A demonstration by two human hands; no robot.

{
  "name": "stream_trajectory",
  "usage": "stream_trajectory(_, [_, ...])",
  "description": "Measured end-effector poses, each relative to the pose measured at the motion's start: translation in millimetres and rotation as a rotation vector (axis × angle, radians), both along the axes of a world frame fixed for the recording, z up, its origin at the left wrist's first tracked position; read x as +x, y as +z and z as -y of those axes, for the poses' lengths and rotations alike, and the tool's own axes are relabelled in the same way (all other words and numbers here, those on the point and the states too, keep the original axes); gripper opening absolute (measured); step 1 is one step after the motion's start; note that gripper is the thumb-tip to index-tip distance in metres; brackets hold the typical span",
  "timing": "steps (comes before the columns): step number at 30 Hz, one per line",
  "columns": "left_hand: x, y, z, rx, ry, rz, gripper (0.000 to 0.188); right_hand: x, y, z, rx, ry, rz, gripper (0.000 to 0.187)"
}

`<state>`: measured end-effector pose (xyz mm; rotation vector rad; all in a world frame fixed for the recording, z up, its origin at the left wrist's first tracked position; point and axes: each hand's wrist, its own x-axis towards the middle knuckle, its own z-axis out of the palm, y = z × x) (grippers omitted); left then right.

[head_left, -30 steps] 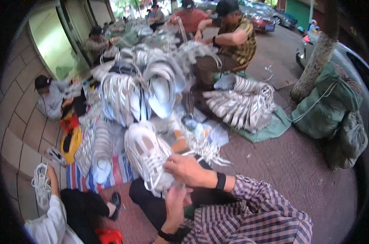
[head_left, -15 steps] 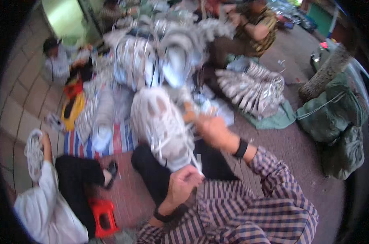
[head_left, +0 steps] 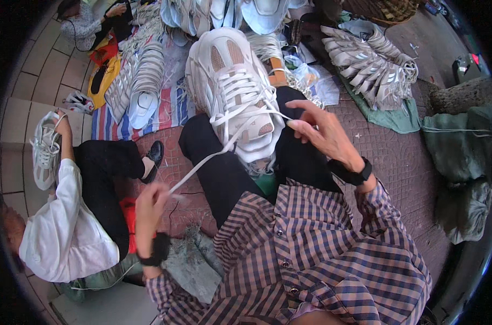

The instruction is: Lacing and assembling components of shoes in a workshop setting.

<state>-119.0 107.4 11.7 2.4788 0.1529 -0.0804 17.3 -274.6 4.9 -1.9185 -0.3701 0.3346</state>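
Observation:
A white and beige sneaker (head_left: 236, 70) rests on my lap between my knees, its toe pointing away from me. Its white laces (head_left: 240, 89) run crosswise through the eyelets. One long lace end (head_left: 200, 162) stretches taut down to my left hand (head_left: 153, 203), whose slightly blurred fingers close on it. At the shoe's right side, my right hand (head_left: 327, 135) has thumb and fingers at another, shorter lace end, pinching it, with the index finger lifted. Tongue and collar face me; the sole's underside is hidden.
At the left a person in a white shirt (head_left: 72, 227) holds another sneaker (head_left: 45, 154). Rows of nested shoe uppers (head_left: 148, 76) lie on a striped sheet (head_left: 167, 111). More uppers (head_left: 373, 65) spread on green cloth at right, near green sacks (head_left: 460, 146). Another person (head_left: 83, 27) sits far left.
My hands have moved apart: the left went down and left, drawing a lace out from the shoe, while the right shifted right. The view has tilted downward. The nearby person's sneaker has turned.

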Motion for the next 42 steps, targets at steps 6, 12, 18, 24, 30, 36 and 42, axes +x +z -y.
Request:
stream_trajectory(6, [70.5,18.0,118.1,-0.062,-0.006,0.649,0.002,-36.3,30.5,23.2,0.146,0.253,0.072,0.017])
stream_trajectory(12, [116.0,39.5,182.1,0.290,-0.233,0.542,0.011,-55.5,41.0,-2.6,0.386,0.712,0.265,0.018])
stream_trajectory(18, [130.8,28.0,182.1,0.653,-0.442,0.581,0.012,-46.1,46.0,22.1,0.500,0.713,0.260,0.017])
stream_trajectory(24, [136.7,76.2,154.1,-1.137,-0.119,0.244,0.018,-1.1,20.3,81.2,1.063,0.141,-0.113,0.024])
stream_trajectory(30, [89.8,92.4,46.1,-1.491,-0.062,0.385,0.011,62.5,-79.2,132.6,1.701,-0.383,-0.613,0.015])
stream_trajectory(36, [60.1,57.8,-41.8,-1.825,0.093,0.434,0.018,86.9,-93.7,96.5,1.098,-0.438,-0.160,0.020])
stream_trajectory(42, [42.0,-3.3,-36.1,-1.052,0.473,0.534,0.034,26.5,-26.4,4.6,0.404,-0.045,0.029,0.016])
